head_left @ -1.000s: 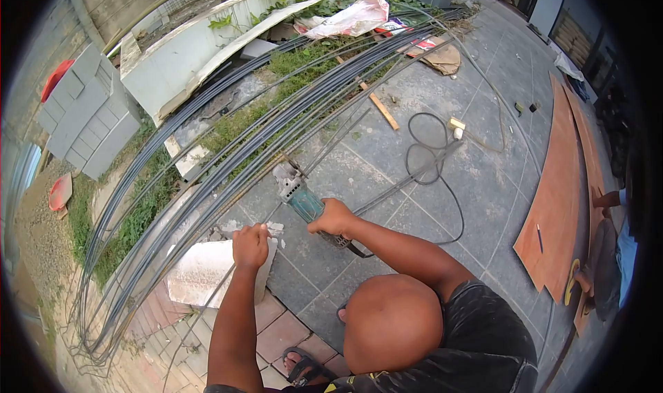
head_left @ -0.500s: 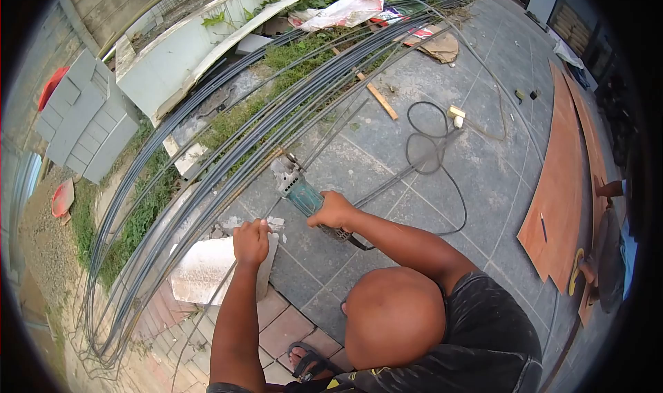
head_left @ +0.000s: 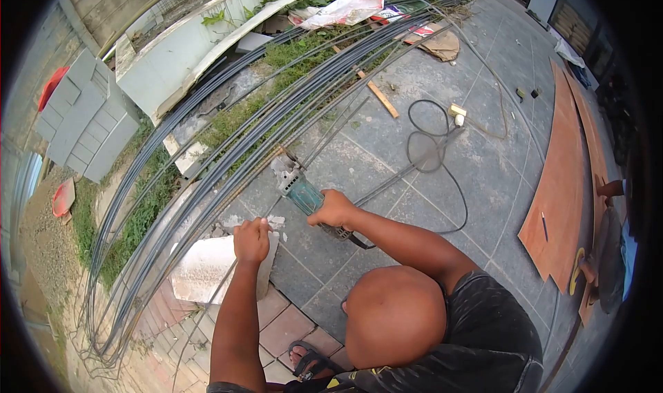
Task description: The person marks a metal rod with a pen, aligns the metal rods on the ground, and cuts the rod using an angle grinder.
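My right hand is wrapped round the teal body of an angle grinder. The grinder's metal head points up and left and sits against a thin steel rod at the near side of the bundle of long steel rods. Blur and the guard hide the disc's exact contact. Closed round a thin steel rod, my left hand is above a white block. That rod runs from the fist down toward the lower left.
A black power cable loops on grey floor tiles toward a yellow-and-white connector. A wooden strip lies near the rods. Brown boards are on the right, with another person's hand at their edge.
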Demonstrator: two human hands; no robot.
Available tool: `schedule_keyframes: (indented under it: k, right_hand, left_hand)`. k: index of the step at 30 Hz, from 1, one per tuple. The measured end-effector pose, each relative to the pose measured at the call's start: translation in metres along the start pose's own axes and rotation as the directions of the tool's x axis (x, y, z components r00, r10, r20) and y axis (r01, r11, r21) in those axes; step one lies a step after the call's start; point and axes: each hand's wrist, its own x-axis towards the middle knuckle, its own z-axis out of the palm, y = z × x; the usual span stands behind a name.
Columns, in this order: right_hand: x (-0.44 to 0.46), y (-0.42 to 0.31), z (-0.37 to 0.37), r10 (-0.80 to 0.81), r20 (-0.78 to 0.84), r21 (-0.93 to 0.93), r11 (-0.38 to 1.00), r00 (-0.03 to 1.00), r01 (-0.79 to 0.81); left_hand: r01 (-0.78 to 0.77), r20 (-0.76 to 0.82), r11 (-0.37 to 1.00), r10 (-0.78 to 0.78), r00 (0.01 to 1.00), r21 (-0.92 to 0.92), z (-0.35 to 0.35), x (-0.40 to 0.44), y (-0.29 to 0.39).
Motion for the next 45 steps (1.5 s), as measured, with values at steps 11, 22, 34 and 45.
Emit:
schedule_keyframes:
  k: [11, 22, 34, 45]
  right_hand:
    - [-0.0002, -0.0001, 0.0017, 0.004, -0.028, 0.004, 1.000, 1.000, -0.004]
    - [0.0011, 0.0009, 0.0026, 0.022, -0.014, 0.044, 0.999, 1.000, -0.021]
    - [-0.0003, -0.0003, 0.0024, 0.014, -0.026, 0.030, 0.999, 1.000, -0.014]
    - [-0.0036, -0.0032, -0.0009, 0.009, -0.028, -0.055, 0.998, 1.000, -0.010]
  left_hand:
    - [0.006, 0.014, 1.000, -0.006, 1.000, -0.011, 0.0002, 0.0005, -0.0002]
    - [0.000, 0.004, 1.000, 0.000, 1.000, 0.024, 0.0028, 0.0005, -0.0026]
    - [-0.015, 0.010, 1.000, 0.015, 1.000, 0.021, 0.0018, 0.0004, -0.0024]
    - [0.007, 0.014, 1.000, -0.007, 1.000, 0.012, 0.0001, 0.0004, 0.0001]
